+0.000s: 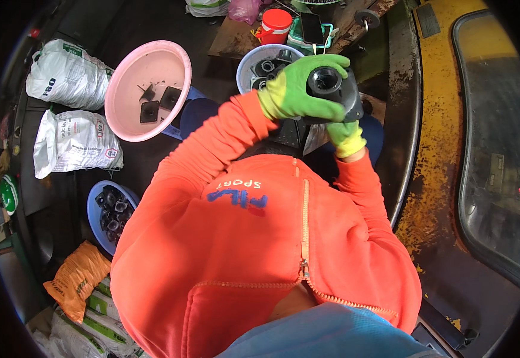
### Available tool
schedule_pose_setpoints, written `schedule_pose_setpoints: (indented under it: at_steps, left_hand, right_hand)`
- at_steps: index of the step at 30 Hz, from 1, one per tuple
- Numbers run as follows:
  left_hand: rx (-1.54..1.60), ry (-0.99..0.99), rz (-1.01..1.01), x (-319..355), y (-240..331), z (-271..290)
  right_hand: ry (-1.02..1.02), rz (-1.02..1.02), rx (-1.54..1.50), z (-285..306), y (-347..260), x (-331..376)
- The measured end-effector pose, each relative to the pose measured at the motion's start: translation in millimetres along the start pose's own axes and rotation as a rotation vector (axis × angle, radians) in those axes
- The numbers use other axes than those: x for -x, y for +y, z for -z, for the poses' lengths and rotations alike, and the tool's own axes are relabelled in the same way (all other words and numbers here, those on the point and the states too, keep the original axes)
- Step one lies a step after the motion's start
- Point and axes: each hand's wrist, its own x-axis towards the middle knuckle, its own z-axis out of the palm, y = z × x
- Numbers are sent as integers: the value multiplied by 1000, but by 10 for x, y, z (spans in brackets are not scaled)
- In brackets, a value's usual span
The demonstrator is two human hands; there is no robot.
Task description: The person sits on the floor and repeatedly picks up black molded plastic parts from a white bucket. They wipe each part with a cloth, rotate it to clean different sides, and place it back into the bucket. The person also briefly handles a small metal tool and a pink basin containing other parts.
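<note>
In front of my chest is a black moulded part point(352, 95) with a round, hollow neck and a flat, square-cornered flange. My left hand point(304, 89), in a green and yellow glove, is wrapped around it, with thumb and fingers on either side of the neck. My right hand point(346, 137), gloved alike, grips the part's lower edge; its fingertips are hidden behind it. Just beyond my left wrist, a pale blue basin point(244, 71) holds several similar black parts point(265, 67). A pink basin point(118, 89) on the left contains black square pieces point(150, 111) and small scraps.
White sacks point(72, 74) stand at the far left. Another blue basin point(97, 224) of black parts sits near an orange sack point(78, 280). A red-lidded jug point(276, 27) and a phone point(312, 28) are at the back. A rusty yellow machine point(436, 149) with a window lines the right.
</note>
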Motion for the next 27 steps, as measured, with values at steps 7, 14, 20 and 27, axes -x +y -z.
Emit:
schedule_pose_setpoints:
  at_steps: [7, 14, 20, 27]
  left_hand:
    - [-6, 249, -170, 252, -55, -278]
    - [37, -74, -243, 208, 142, -49]
    - [180, -306, -258, 161, 127, -21]
    - [392, -619, -236, -20, 173, 20]
  right_hand:
    - [214, -222, -236, -222, 20, 183]
    - [-303, 46, 313, 19, -378, 66]
    - [-506, -68, 38, 187, -246, 179]
    - [-254, -104, -17, -99, 169, 381]
